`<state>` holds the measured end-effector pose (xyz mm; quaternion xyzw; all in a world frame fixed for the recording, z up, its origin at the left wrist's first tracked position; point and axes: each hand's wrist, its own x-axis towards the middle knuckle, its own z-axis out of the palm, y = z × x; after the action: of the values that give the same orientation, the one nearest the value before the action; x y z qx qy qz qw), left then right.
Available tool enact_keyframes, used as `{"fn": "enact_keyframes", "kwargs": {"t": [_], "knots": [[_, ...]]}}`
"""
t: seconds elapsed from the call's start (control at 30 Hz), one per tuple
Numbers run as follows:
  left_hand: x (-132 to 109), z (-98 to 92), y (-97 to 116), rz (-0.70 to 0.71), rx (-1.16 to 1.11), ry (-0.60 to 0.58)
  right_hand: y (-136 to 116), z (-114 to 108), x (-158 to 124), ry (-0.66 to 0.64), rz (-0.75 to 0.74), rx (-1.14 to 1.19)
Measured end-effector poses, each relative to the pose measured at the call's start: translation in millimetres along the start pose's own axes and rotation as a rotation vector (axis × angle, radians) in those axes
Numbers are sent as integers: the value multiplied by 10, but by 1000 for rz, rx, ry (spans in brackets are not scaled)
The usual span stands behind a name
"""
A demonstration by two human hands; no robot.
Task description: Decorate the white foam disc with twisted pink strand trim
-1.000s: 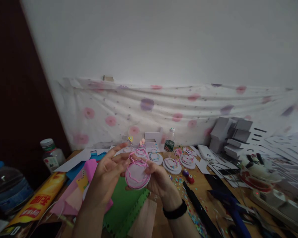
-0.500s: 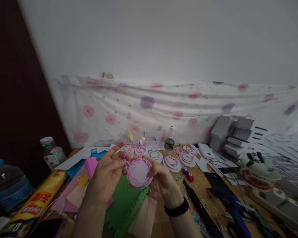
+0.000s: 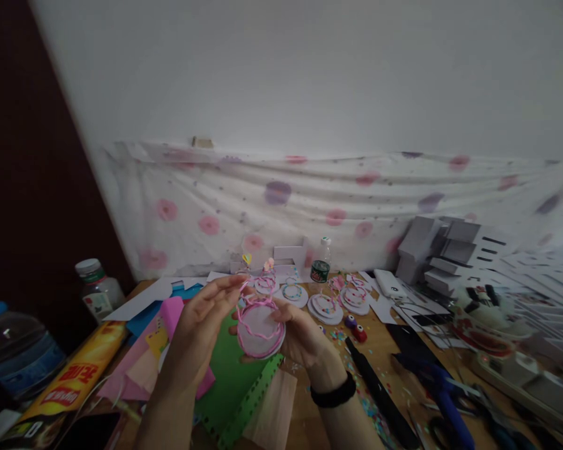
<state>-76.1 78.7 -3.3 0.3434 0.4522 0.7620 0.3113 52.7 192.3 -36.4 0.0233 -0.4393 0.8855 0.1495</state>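
Observation:
Between my hands is a white round disc (image 3: 261, 325) with twisted pink cord (image 3: 242, 327) running round its edge. My right hand (image 3: 304, 334) grips the disc from its right side, thumb on the face and fingers behind. At the disc's upper left, my left hand (image 3: 205, 315) pinches a raised loop of the pink cord between thumb and fingertips. Behind them stand similar white discs (image 3: 326, 319) bearing beaded rings and pink loops. A green sheet with a punched edge (image 3: 234, 381) lies beneath the hands.
Left are a yellow packet (image 3: 70, 375), a large blue-capped bottle (image 3: 14, 350) and a white-capped bottle (image 3: 98, 287). A small bottle (image 3: 321, 265) stands behind. A blue glue gun (image 3: 438, 390), scissors (image 3: 492, 406), scattered sequins (image 3: 375, 412) and a power strip (image 3: 520, 381) lie right.
My left hand has risen slightly, drawing the pink loop up and making it stand above the disc. The disc has tilted and shifted a little to the left in my right hand.

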Motion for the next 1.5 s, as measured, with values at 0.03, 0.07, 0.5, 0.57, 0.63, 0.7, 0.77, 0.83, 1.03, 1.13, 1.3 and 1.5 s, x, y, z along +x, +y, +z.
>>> {"fn": "enact_keyframes", "kwargs": {"t": [0.03,0.07,0.5,0.57,0.63,0.7,0.77,0.83,1.03,1.13,1.3,1.5], "knots": [[13,0,-3,9,-14,14,4,-8,-1,2,-1,-3],[24,1,-6,23,-31,23,8,-18,-1,3,-4,-3],[-156,-113,26,346,530,-273,18,-100,-9,64,139,-8],[-164,-105,32,400,562,-277,18,-85,-9,61,136,-15],[-173,-88,43,447,576,-264,14,-71,-11,59,137,-29],[-182,-72,57,517,618,-219,12,-67,-18,68,140,-61],[-182,-57,72,612,671,-175,13,-73,-25,76,131,-91],[-171,-43,86,696,707,-174,19,-86,-30,76,118,-111],[-116,1,109,689,792,-187,24,-95,-30,55,66,-149],[-87,-12,87,713,815,-190,10,-63,-30,51,49,-126],[-48,-69,50,764,867,-224,6,-43,-35,55,48,-136],[-32,-73,46,747,905,-218,21,-91,-45,30,20,-163]]}}
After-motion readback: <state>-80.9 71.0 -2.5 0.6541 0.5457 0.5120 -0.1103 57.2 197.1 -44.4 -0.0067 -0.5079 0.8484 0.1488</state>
